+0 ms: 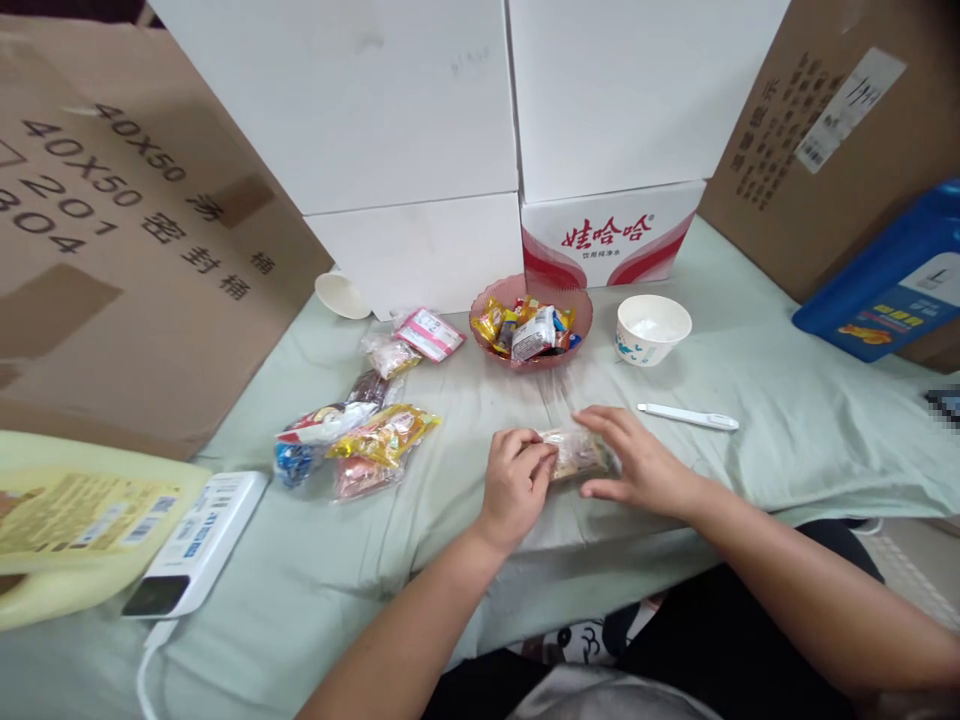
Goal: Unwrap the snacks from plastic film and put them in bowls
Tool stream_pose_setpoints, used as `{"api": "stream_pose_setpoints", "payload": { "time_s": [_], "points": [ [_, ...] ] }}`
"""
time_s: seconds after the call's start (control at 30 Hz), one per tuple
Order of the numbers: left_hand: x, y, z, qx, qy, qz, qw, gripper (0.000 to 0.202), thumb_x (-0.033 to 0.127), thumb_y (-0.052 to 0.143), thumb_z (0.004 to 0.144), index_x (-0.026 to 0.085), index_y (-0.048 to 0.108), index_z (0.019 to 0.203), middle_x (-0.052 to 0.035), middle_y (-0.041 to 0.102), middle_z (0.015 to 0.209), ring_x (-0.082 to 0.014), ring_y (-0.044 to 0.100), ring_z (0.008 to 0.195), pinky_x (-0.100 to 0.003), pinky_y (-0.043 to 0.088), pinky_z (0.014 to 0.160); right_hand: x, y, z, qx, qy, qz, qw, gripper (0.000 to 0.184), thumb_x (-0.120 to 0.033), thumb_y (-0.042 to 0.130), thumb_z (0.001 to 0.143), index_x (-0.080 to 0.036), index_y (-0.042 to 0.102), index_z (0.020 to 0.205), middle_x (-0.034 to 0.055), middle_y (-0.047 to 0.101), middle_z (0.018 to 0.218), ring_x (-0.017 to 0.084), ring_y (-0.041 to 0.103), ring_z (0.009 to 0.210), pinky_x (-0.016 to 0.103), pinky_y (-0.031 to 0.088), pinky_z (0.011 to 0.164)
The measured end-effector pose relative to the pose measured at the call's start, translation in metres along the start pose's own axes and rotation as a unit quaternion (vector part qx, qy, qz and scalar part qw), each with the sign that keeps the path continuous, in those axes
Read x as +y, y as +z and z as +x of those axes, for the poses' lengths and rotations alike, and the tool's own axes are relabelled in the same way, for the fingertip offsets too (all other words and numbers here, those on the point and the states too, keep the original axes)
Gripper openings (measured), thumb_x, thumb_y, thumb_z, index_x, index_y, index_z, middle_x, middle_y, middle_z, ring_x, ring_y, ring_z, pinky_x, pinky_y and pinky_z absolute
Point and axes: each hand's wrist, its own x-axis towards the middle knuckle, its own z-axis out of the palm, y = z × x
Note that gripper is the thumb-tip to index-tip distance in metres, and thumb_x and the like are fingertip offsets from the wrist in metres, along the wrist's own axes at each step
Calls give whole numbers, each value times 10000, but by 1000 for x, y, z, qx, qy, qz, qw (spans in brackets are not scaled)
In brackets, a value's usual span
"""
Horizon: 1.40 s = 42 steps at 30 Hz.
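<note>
Left hand [517, 485]: you pinch the packet [576, 452]; stay gentle.
Right hand [634, 462]: fingers apart; steady the end beside your palm.

Head camera (sole view): faces forward, down.

Bare forearms [409, 625], black legwear [720, 630], grey top [600, 696]

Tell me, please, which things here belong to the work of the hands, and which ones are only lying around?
In the job:
Clear-wrapped packet, pinched by left hand, right hand at its other end
Probably loose wrapped packets, pink bowl of packets
Possibly white pen-like tool, patterned paper cup

Apparently just lying about:
Blue bottle
Yellow jug
Brown cartons
White boxes
White device with cable
</note>
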Motion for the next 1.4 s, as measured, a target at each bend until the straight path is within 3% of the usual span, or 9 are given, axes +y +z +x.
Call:
{"api": "stream_pose_setpoints", "payload": {
  "time_s": [0.13, 0.27, 0.5, 0.7, 0.87, 1.03, 1.13, 1.27, 1.4],
  "points": [
    [-10, -7, 0, 52, -140, -98, 984, 159, 264, 465, 942, 203, 606, 901, -32, 645, 853, -169, 603, 814, -315, 496, 767, 7, 4, 2, 23, 31, 19, 999, 231, -199, 472, 911, -210, 647, 1062, 84, 680, 956, 208, 643, 882, 359, 534, 778],
    [-33, -19, 5, 152, -270, -202, 929, 131, 315, 485, 913, 198, 535, 882, -9, 607, 795, -138, 589, 721, -262, 486, 680, 38, -6, -3, 144, 164, 23, 976, 170, -273, 503, 890, -208, 653, 936, 61, 698, 874, 197, 655, 766, 340, 537, 699],
    [-32, -41, 9, 268, -135, -92, 949, 170, 182, 528, 835, 210, 509, 1002, -26, 564, 947, -142, 587, 885, -288, 488, 803, 33, -18, -2, 267, 183, -56, 944, 304, -310, 496, 875, -207, 582, 1148, 125, 651, 1064, 272, 621, 978, 452, 527, 816],
    [-12, -37, 4, 37, 133, 61, 989, 239, 173, 486, 888, 222, 556, 1112, -78, 653, 1034, -212, 621, 986, -382, 479, 890, 10, -15, -2, 119, 20, -46, 992, 265, -294, 448, 947, -256, 582, 1172, 105, 659, 1072, 262, 598, 1067, 459, 490, 918],
    [-32, -21, 7, -8, 28, 206, 978, 458, 364, 473, 930, 139, 485, 1329, -179, 612, 1225, -340, 505, 1206, -533, 358, 1006, 42, -1, 1, 60, 78, -141, 985, 500, -409, 504, 930, -132, 478, 1345, 194, 592, 1257, 340, 506, 1211, 558, 379, 1015],
    [-27, -38, 12, -20, 51, 202, 978, 140, 189, 551, 860, 224, 676, 913, -46, 642, 822, -240, 566, 859, -463, 408, 911, 43, -19, 0, -5, 46, -103, 994, 190, -282, 537, 911, -190, 675, 1002, 72, 657, 815, 242, 584, 844, 438, 458, 850],
    [-11, -60, 14, -58, 79, 176, 980, 149, 133, 553, 833, 234, 660, 816, -50, 634, 875, -253, 556, 953, -429, 432, 871, 28, -35, -1, -21, -2, -52, 998, 175, -230, 500, 922, -212, 673, 898, 76, 649, 859, 227, 584, 882, 388, 484, 812],
    [7, -77, 10, -228, 121, 108, 960, 182, 80, 532, 822, 234, 624, 787, -38, 650, 1080, -256, 524, 1168, -436, 410, 979, 21, -36, 0, 39, -18, -50, 998, 323, -350, 532, 929, -210, 573, 1218, 132, 591, 1237, 279, 495, 1235, 473, 428, 1019],
    [21, -76, 8, -426, 91, 20, 900, 123, 124, 604, 819, 239, 629, 854, 1, 688, 930, -207, 598, 1064, -365, 453, 958, 28, -20, 3, -2, -25, -92, 995, 563, -518, 427, 959, -216, 392, 1432, 130, 422, 1487, 317, 221, 1455, 580, 207, 1157]
  ]
}}
